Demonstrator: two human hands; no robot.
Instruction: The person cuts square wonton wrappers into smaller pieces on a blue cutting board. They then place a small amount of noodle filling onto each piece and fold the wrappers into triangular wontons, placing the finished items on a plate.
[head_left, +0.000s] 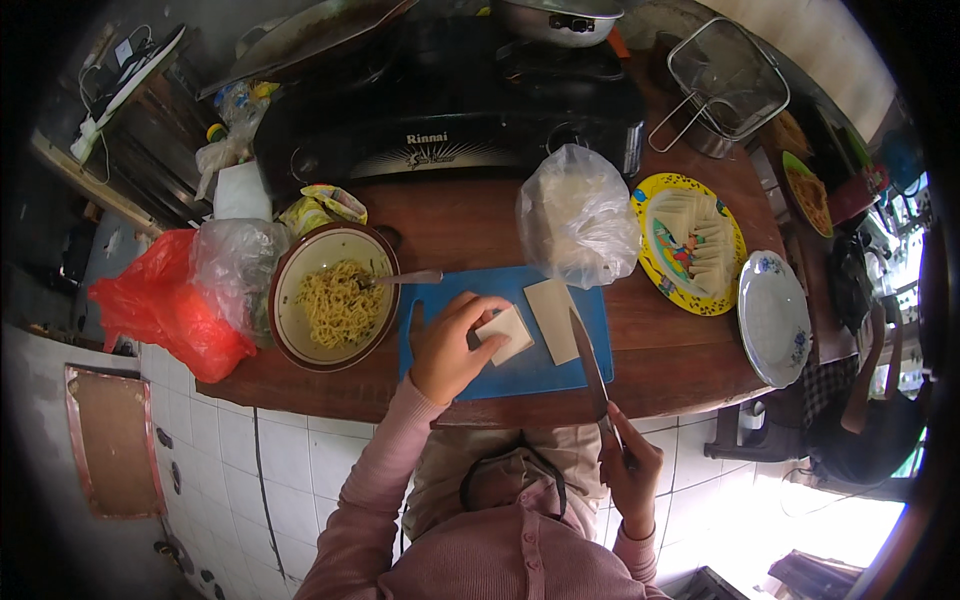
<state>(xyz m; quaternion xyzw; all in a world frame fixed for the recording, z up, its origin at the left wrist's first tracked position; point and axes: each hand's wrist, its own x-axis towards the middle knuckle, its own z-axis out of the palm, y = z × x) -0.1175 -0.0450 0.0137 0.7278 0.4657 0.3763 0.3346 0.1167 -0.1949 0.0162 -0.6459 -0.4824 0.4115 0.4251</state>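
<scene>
My left hand (455, 348) pinches a small pale square piece of wrapper sheet (510, 335) between thumb and fingers, over the blue cutting board (490, 283). Right of it on the board lies a longer pale wrapper strip (552, 322). My right hand (630, 465) grips a knife (592, 370) by its dark handle at the table's front edge. The blade points away from me, along the strip's right side; whether it touches the strip I cannot tell. A clear plastic bag (580, 215) with pale contents sits at the board's far right corner.
Left of the board stands a bowl (283, 330) of noodles with a spoon; beyond it lies a red plastic bag (165, 300). On the right are a yellow plate (655, 190) of cut wrappers and a white dish (775, 325). A black stove (450, 110) stands behind. Another person (870, 420) is far right.
</scene>
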